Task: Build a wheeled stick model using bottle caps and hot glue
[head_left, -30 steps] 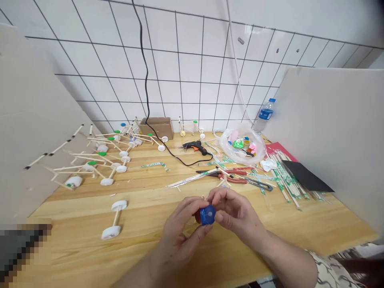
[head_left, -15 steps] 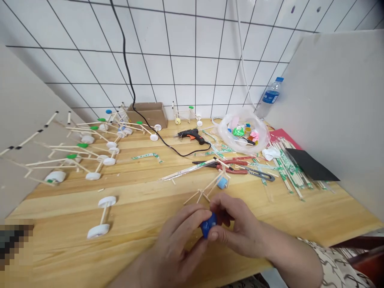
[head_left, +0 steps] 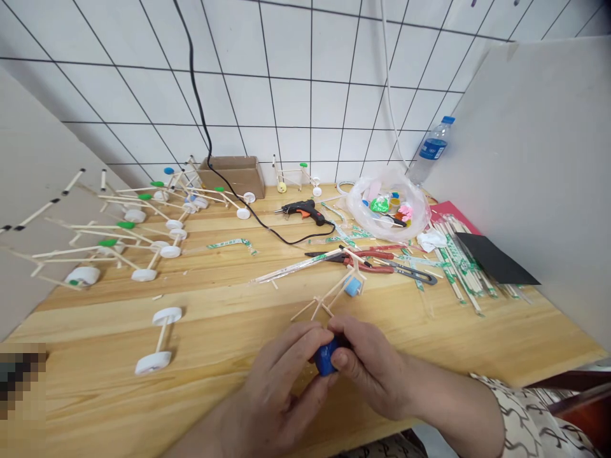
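here, the blue bottle label (head_left: 433,149) cannot be read; a glossy dark-blue lump (head_left: 325,359) is gripped between left hand (head_left: 281,372) and right hand (head_left: 375,366).

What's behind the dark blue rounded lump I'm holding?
Behind the dark blue rounded lump, a pale wooden stick frame rests on the wooden tabletop, with a light blue block at its far end. Your fingers and the lump cover what's immediately behind.
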`<state>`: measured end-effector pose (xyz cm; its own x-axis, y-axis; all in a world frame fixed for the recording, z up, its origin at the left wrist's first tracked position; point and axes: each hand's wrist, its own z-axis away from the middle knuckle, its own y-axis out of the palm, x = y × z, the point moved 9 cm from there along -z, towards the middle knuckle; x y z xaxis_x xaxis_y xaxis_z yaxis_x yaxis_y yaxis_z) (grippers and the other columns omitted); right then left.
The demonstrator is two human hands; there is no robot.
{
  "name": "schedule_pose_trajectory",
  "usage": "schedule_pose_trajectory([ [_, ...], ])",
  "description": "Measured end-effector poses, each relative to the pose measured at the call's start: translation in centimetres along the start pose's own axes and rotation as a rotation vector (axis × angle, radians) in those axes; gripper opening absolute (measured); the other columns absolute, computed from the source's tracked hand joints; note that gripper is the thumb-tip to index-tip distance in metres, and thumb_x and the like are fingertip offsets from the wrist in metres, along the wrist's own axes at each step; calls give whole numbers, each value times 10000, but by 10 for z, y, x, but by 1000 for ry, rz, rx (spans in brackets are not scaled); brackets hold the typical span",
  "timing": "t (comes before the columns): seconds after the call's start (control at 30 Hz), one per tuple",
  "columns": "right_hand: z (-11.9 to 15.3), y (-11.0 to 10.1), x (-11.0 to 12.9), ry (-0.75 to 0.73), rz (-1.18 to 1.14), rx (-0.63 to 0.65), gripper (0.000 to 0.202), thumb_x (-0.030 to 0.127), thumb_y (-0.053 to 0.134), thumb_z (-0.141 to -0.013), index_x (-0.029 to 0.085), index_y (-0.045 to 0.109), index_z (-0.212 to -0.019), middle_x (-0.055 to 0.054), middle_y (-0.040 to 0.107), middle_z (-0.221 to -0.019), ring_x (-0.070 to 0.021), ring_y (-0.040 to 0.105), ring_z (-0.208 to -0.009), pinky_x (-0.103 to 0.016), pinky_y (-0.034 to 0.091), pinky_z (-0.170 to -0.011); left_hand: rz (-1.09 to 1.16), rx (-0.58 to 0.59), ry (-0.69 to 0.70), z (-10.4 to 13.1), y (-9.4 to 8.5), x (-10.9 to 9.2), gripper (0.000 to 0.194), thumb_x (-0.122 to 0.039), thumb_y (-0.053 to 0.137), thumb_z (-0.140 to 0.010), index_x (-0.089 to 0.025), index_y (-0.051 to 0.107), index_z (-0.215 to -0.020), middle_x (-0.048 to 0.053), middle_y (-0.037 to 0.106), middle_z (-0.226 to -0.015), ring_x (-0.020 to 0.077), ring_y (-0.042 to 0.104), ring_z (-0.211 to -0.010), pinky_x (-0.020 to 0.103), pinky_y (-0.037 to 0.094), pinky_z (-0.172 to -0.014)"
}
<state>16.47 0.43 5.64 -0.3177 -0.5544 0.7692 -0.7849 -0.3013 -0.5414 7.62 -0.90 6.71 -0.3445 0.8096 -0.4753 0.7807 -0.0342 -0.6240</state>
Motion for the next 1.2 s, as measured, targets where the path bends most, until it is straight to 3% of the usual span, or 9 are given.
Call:
schedule_pose_trajectory([
  [0.43,4,1,11,-113,398,-101,216,256,173,-950,191,378,-963,-26,567,-700,-130,476,-564,-241,351,-521,91,22,-42,-5,2,0,392,-82,532,-763,-121,471,-1149,99,624,-997,160,586,-934,230,518,-824],
  [0.73,3,1,1,-42,340,-110,263,258,186,-942,194,430,-869,-20,551,-654,-128,482,-564,-254,350,-528,132,62,-115,-7,5,2,322,-98,500,-791,-162,474,-1106,73,616,-929,150,594,-832,229,532,-723],
  [0.93,5,-2,-14,83,149,-143,272,348,238,-938,187,448,-878,-26,557,-677,-124,484,-563,-244,360,-517,87,60,-141,-6,12,6,327,-228,531,-841,-175,434,-1148,74,606,-990,153,590,-893,223,512,-790],
  [1.07,2,2,-19,115,64,-109,304,412,268,-930,183,464,-891,-29,574,-702,-126,509,-601,-243,378,-546,48,50,-104,-7,11,3,327,-180,530,-835,-170,427,-1146,73,593,-1010,149,573,-929,217,488,-818],
  [1.2,-5,-3,-18,127,18,-149,311,412,266,-934,186,476,-894,-25,571,-723,-128,527,-647,-247,389,-589,51,14,-112,-16,5,4,282,-150,457,-856,-161,407,-1133,60,580,-941,132,567,-837,211,488,-734],
])
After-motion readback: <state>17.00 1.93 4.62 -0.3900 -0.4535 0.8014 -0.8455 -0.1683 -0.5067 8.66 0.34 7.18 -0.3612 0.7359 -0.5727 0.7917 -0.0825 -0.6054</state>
